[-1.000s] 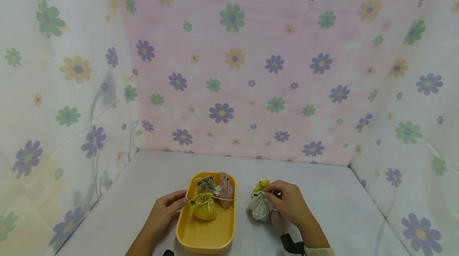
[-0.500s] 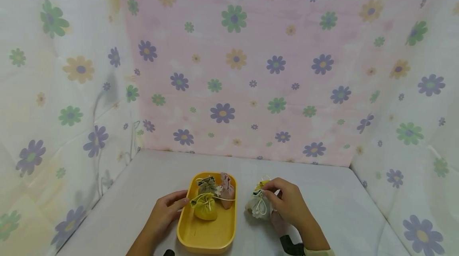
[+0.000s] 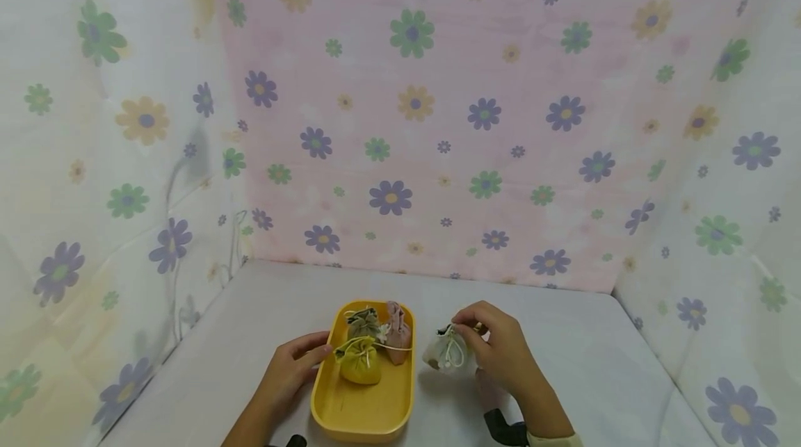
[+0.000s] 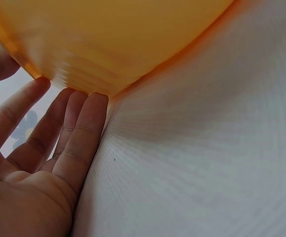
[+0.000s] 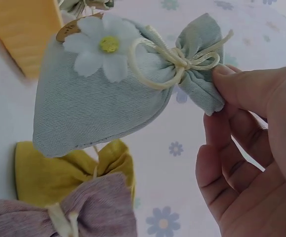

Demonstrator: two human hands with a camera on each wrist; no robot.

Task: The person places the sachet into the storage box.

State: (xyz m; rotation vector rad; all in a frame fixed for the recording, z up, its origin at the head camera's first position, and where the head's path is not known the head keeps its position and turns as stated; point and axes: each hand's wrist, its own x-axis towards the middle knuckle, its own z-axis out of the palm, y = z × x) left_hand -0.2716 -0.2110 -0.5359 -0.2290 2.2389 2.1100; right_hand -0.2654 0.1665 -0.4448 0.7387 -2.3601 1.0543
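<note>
Head view: our right hand pinches the grey pouch by its neck; our flat left hand steadies the tray at 9 o'clock. That slight pinch could slip.

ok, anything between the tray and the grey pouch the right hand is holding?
Nothing: in the head view, only bare white tabletop separates the yellow tray from the grey pouch, which the right hand pinches by its gathered top.

free: table behind tray | blocked: cloth walls on three sides | pouches fill tray's far half
</note>
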